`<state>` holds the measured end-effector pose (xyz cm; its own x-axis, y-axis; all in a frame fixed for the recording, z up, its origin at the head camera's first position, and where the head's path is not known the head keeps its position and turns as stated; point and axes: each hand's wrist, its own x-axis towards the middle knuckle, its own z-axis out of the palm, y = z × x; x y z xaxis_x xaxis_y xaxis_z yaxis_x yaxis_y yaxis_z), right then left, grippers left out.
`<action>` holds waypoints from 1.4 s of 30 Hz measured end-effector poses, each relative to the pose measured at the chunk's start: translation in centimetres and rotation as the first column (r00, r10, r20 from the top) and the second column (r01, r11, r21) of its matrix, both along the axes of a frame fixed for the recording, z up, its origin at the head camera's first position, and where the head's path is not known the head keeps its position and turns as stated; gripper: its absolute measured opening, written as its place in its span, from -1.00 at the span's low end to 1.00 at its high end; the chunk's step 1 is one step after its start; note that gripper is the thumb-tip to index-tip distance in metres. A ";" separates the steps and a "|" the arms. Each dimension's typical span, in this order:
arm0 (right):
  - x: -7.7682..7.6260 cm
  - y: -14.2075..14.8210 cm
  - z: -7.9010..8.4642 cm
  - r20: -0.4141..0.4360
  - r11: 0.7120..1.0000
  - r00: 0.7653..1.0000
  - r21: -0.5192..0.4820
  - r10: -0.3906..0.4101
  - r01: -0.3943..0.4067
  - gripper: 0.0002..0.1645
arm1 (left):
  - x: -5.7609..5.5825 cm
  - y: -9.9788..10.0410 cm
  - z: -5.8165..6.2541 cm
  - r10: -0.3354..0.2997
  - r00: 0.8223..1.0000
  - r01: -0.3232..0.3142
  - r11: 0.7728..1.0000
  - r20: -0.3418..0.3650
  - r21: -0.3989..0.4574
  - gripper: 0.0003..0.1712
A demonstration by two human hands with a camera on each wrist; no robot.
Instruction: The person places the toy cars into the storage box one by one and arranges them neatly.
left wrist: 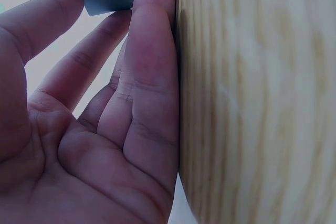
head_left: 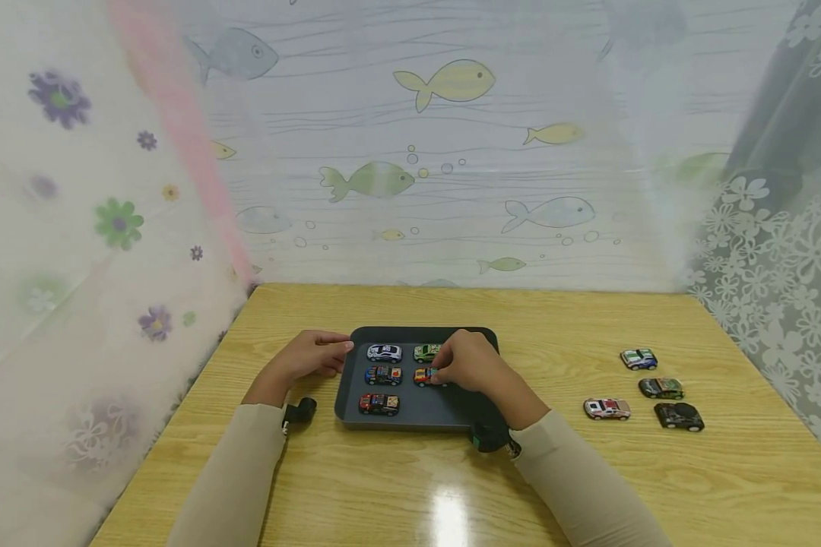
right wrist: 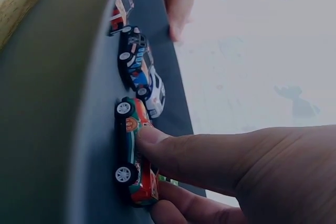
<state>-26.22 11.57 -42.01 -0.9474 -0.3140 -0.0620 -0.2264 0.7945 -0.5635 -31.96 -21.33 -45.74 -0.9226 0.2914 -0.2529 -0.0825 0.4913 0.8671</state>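
In the head view, a dark grey tray (head_left: 424, 422) lies on the table with several small toy cars in it. My right hand (head_left: 470, 362) is over its right half, thumb and fingers pinching a red and yellow toy car (right wrist: 137, 153), whose wheels are at the tray floor. Beside the left wall is my left hand (head_left: 308, 355), its thumb and fairly straight fingers touching the tray edge. White (head_left: 385, 352), blue-black (head_left: 383, 375) and red-black (head_left: 379, 404) cars form a left column. A green car (head_left: 426, 352) sits behind the pinched one, partly covered by my hand.
Right of the tray on the wooden table (head_left: 397, 486) stand several more toy cars: white-green-blue (head_left: 639, 358), dark patterned (head_left: 661, 388), white-red (head_left: 607, 409) and black (head_left: 679, 415). Fish-print curtain (head_left: 451, 190) hangs behind the table's far edge.
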 end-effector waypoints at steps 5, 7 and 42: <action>0.0 0.0 0.2 0.009 1.000 1.000 0.006 0.002 -0.002 -0.86 | 0.0 -0.2 0.0 0.003 1.000 -0.003 1.000 -0.003 -0.006 -0.27; 0.0 0.0 0.4 0.013 1.000 1.000 0.002 -0.005 0.005 -0.84 | 0.0 -0.2 0.0 0.011 1.000 -0.011 1.000 0.001 0.000 -0.27; 3.0 13.8 2.0 -0.122 0.997 0.990 -0.031 -0.073 0.070 -0.64 | 0.1 0.0 0.4 -0.013 1.000 0.013 1.000 -0.002 0.009 -0.27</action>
